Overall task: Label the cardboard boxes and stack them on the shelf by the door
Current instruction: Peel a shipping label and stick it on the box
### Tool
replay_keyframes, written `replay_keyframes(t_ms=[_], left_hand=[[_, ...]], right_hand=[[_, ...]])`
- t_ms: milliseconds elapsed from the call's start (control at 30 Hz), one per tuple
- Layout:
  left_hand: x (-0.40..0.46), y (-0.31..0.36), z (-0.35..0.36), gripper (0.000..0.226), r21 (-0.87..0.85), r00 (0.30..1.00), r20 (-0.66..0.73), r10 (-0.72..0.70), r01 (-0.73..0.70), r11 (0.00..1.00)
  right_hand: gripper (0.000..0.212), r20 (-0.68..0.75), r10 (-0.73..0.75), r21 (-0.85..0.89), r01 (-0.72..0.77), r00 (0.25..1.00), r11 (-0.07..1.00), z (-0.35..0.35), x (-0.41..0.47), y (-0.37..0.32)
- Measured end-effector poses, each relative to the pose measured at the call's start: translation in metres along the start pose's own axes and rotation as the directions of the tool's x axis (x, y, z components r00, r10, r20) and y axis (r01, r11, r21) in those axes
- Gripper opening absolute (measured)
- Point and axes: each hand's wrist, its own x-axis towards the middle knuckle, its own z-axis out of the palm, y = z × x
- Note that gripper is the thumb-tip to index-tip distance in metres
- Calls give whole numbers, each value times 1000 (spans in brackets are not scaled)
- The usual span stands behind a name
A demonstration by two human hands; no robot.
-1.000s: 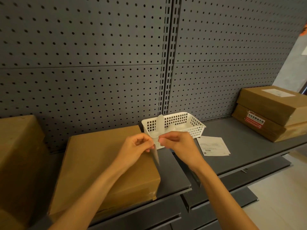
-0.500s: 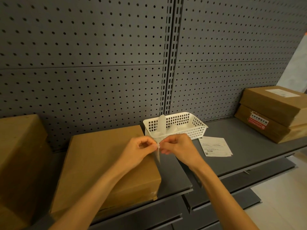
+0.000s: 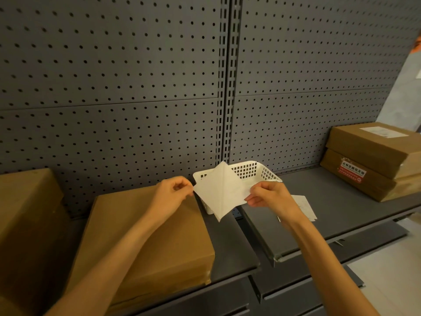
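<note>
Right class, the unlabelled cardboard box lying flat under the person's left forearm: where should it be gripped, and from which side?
Grip the cardboard box by its two short ends, coming from the open front of the shelf. It lies flat and wide, so one hand likely cannot span it; the pegboard blocks the back.

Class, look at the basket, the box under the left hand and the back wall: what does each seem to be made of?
Basket: white plastic by the look, smooth moulded walls with a square grid of holes.
Box: brown cardboard, matt, with sharp folded edges.
Back wall: probably painted metal, dark grey and matt, with even rows of punched holes.
</note>
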Motion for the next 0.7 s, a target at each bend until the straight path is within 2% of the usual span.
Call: replay_keyframes(t_ms=[167,467,700], left_hand=[[26,-3,-2,15,74,998,-61,-20,24,997],[71,-16,18,19,174,988,-125,-90,111,978],[92,-25,37,17,283,982,-120,-146,175,943]], right_hand=[[12,-91,38,84,-31,995,996,-26,4,4],[15,-226,43,35,-36,973,999,-73,10,12],[17,-312,49,34,-40,949,999,-98,13,21]])
